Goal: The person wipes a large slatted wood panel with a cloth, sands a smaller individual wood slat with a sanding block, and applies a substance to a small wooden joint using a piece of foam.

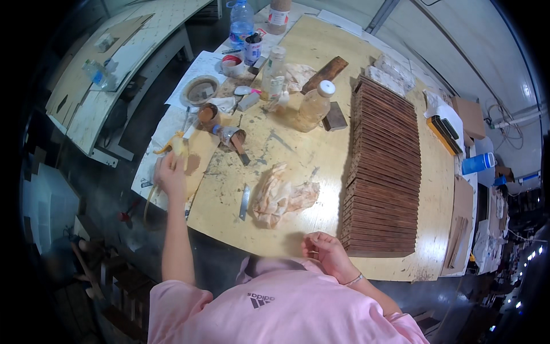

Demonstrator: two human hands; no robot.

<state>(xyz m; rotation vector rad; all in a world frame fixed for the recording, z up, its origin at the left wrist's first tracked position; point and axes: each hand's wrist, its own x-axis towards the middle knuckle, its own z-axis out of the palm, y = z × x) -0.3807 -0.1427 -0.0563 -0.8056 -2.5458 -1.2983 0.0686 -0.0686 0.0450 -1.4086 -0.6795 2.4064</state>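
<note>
My left hand reaches to the left edge of the work table, its fingers closed on a pale yellowish thing with an orange-yellow end; its kind is unclear. Beneath that hand a thin yellowish hose or cord hangs over the edge. My right hand is at the near edge with fingers curled in, nothing visible in them. It is close to a long row of dark brown wooden slats, packed side by side. A stained, crumpled cloth and a flat metal blade lie between my hands.
Beyond the cloth are a white-capped jar, a clear bottle, a dark block and a brown wood piece. A tipped cup with a brush and a round bowl sit left. A blue jug is far right.
</note>
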